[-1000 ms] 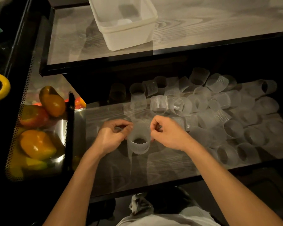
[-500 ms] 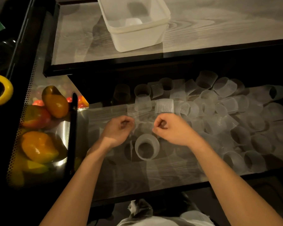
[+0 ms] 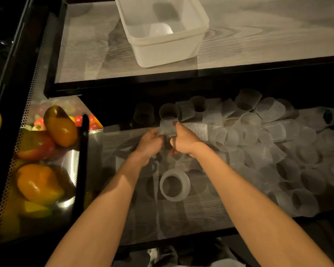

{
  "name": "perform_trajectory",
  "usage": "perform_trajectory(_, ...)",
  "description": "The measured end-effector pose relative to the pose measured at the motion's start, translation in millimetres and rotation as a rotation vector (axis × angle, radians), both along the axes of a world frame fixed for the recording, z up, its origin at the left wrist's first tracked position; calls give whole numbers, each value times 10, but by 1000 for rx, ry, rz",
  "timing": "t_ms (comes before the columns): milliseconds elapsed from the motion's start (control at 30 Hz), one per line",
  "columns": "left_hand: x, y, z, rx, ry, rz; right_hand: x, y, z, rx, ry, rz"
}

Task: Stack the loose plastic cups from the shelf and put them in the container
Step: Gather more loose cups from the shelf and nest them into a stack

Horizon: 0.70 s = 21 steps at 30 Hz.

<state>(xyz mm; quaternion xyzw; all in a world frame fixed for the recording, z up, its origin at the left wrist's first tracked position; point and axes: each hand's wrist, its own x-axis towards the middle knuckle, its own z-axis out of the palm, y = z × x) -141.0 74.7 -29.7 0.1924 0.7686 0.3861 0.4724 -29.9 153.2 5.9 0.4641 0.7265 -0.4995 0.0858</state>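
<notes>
Several loose translucent ribbed cups (image 3: 268,143) lie scattered over the right and back of the lower shelf (image 3: 191,224). One cup (image 3: 175,185) stands upright alone on the shelf, near me and between my forearms. My left hand (image 3: 149,142) and right hand (image 3: 183,139) have reached to the back of the shelf and both close around another upright cup (image 3: 167,128). The white plastic container (image 3: 162,29) sits on the upper shelf, with one cup (image 3: 160,30) lying in it.
A perforated metal bin (image 3: 37,160) at the left holds peppers and other toy produce. A black divider bar (image 3: 82,160) separates it from the shelf. The upper shelf's black front edge (image 3: 181,78) overhangs the back cups.
My hands let go of the cup they held, which now stands on the shelf near me. Both hands moved away from me to the back and closed on another cup.
</notes>
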Motion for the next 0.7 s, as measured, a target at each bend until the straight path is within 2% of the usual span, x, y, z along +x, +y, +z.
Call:
perform_trajectory(67,13,-15,1,19,-1,2,-16,-5,-20,-32,31,-44)
perform_trajectory(167,-33,-100,68,84,28,69,-6,-3,-52,50,40,-75)
perform_trajectory(267,-116,-229,222,170,27,134,102,-12,64,48,134,-146)
perform_trajectory(467,-103,-558,650,293,26,-49,498,-113,587,-35,378,-160)
perform_trajectory(700,80,-906,880,367,-63,-203,964,-309,901,-169,396,-35)
